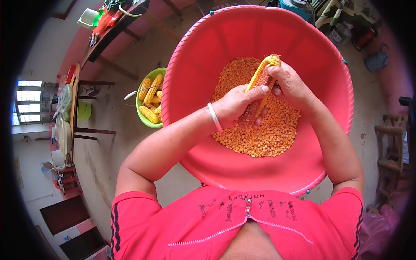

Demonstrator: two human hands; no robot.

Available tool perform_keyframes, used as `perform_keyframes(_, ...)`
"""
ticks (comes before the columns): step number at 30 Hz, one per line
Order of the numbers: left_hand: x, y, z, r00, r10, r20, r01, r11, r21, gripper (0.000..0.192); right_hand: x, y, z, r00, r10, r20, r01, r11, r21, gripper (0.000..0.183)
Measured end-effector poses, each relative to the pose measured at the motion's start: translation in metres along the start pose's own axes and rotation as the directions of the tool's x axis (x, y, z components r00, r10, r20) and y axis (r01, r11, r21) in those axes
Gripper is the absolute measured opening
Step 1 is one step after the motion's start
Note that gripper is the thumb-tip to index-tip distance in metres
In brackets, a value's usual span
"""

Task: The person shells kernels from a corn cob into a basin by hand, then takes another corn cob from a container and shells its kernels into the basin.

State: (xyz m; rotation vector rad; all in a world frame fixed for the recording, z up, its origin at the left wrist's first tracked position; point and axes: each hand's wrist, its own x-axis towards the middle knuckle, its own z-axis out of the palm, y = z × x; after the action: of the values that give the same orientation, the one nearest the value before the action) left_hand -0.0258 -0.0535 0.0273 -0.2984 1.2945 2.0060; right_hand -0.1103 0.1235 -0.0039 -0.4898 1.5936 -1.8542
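Observation:
A partly shelled corn cob (259, 85) is held tilted over a large red plastic tub (201, 74). Its bare reddish core shows between remaining rows of yellow kernels. My left hand (239, 103), with a pale bangle at the wrist, wraps the lower part, thumb on the bared side. My right hand (289, 79) grips the upper part, its thumb at the kernels near the tip. Below both hands, loose orange corn kernels (266, 139) lie heaped on the tub's bottom.
Left of the tub stands a green basin (142, 119) with several whole corn cobs (152, 89) and a thin tool with a white handle (131, 95). Wooden tables line the left. A blue jug (377, 61) and a wooden stool (388, 146) stand at the right.

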Motion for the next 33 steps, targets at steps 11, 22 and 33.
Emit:
perform_keyframes(11, -0.004, 0.002, 0.0, 0.995, 0.002, 0.095, 0.004, 0.998, -0.063, 0.035, -0.005, -0.013, 0.003, 0.992, 0.129, 0.02, -0.126, 0.918, 0.377, 0.042)
perform_keyframes(22, 0.006, -0.016, 0.004, 0.984, 0.175, -0.043, -0.161, 0.959, 0.232, 0.041, 0.0, -0.006, 0.021, 0.974, 0.157, -0.163, -0.121, 0.97, 0.212, 0.03)
perform_keyframes(33, 0.0, -0.001, 0.002, 0.995, 0.026, -0.101, -0.01, 0.987, 0.159, 0.031, -0.002, -0.012, 0.022, 0.996, 0.088, -0.015, -0.078, 0.943, 0.323, 0.042)
